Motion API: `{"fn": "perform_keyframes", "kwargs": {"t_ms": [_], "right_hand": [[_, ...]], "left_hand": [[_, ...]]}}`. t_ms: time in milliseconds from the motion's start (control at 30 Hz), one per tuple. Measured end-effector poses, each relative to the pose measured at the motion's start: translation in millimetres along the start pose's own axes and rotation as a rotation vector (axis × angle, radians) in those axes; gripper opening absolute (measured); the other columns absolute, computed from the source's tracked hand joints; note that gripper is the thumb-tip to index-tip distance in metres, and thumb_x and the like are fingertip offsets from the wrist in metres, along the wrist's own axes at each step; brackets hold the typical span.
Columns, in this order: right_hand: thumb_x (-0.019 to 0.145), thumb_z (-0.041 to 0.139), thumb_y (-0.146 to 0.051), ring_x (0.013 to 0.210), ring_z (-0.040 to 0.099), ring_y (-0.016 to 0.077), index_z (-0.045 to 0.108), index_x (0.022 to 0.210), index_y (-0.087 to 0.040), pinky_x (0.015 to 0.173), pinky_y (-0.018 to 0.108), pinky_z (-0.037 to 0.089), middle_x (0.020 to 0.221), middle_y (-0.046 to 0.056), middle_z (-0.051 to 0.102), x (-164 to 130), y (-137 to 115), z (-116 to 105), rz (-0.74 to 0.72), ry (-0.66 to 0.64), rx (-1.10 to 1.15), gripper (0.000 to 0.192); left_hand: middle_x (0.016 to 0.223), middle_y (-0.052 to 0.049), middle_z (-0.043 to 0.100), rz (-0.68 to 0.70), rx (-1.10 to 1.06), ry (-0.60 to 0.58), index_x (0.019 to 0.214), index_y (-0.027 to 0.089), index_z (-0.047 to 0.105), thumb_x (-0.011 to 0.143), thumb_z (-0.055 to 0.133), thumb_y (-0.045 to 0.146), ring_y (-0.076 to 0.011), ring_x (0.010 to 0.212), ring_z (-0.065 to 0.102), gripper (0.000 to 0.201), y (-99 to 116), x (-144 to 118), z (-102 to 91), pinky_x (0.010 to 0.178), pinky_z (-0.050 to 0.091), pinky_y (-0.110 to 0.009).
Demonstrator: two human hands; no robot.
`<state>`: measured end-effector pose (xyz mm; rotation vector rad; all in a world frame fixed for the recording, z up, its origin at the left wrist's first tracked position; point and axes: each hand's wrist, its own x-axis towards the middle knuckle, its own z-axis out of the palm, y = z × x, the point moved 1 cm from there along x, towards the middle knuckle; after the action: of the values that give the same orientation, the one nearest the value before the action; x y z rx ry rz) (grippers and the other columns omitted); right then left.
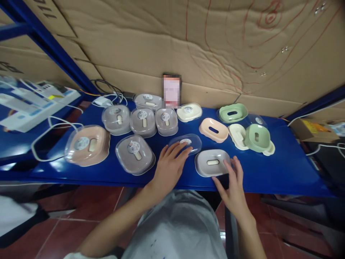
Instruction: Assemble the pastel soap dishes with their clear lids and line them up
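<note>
Head view: left hand (169,166) is laid flat, fingers spread, with fingertips on a clear lid (186,142); nothing is gripped. Right hand (234,187) is held open, fingertips touching the near right edge of a grey soap dish (212,162); no closed grip is seen. Lid and grey dish sit just beside each other near the front edge of the blue table (269,172), in front of the person.

Count: six lidded dishes are seen on the left half – one pink (87,144), one grey at the front (134,154), four grey further back (142,121). Uncovered pieces on the right half: one cream dish (189,112), one pink dish (214,130), two green dishes (233,113), one cream tray (237,136) partly under the nearer green one. Another clear lid seems to lie behind the green pieces; it cannot be made out fully.

Edges/room: bare table is seen right of the grey dish up to the right end. The left half is crowded, dishes nearly touching.

Surroundings: a cardboard wall (215,43) with red scribbles is behind the table. A blurred upright card (171,90) is leaned against it. White cables (51,133) and white boxes (29,104) are seen at the left, on a blue shelf frame. Red tiled floor (88,205) is below.
</note>
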<state>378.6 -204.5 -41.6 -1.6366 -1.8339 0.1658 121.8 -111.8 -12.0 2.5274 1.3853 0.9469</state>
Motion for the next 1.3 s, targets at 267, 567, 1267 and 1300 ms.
{"fn": "perform_keyframes", "kwargs": {"t_ms": [267, 567, 1267, 1300], "right_hand": [[0.105, 0.066, -0.033, 0.16, 0.036, 0.0424, 0.036, 0.169, -0.04, 0.119, 0.064, 0.05, 0.182, 0.011, 0.015, 17.8, -15.6, 15.0, -0.131, -0.103, -0.064, 0.071], [0.105, 0.064, -0.018, 0.16, 0.04, 0.0335, 0.033, 0.169, -0.044, 0.124, 0.058, 0.049, 0.176, 0.006, 0.035, 17.4, -7.6, 13.6, -0.265, -0.064, -0.07, 0.075], [0.103, 0.071, -0.03, 0.138, 0.06, 0.0344, 0.036, 0.17, -0.038, 0.11, 0.055, 0.058, 0.15, 0.014, 0.06, 18.5, -14.5, 18.0, -0.265, 0.066, -0.161, 0.076], [0.104, 0.07, -0.031, 0.138, 0.059, 0.0351, 0.037, 0.169, -0.038, 0.11, 0.056, 0.057, 0.15, 0.014, 0.059, 19.3, -17.0, 18.0, -0.253, 0.052, -0.167, 0.074]], "left_hand": [[0.145, -0.008, 0.07, 0.285, -0.074, -0.119, 0.138, 0.024, 0.067, 0.108, 0.053, 0.012, -0.0256, 0.141, 0.061, 0.035, 30.5, -3.1, 2.8, 0.127, 0.04, -0.056], [0.153, -0.014, 0.064, 0.294, 0.002, -0.016, 0.147, 0.018, 0.059, 0.111, 0.058, 0.022, -0.0265, 0.14, 0.063, 0.037, 15.4, -22.2, 12.3, 0.121, 0.05, -0.049], [0.156, -0.011, 0.062, 0.345, 0.011, -0.091, 0.147, 0.018, 0.062, 0.11, 0.057, 0.022, -0.0253, 0.148, 0.055, 0.037, 10.2, -16.4, 6.4, 0.13, 0.04, -0.047], [0.158, -0.012, 0.06, 0.317, 0.048, -0.087, 0.149, 0.019, 0.06, 0.11, 0.057, 0.025, -0.0269, 0.148, 0.054, 0.039, 9.0, -19.9, 0.6, 0.129, 0.041, -0.05]]}}
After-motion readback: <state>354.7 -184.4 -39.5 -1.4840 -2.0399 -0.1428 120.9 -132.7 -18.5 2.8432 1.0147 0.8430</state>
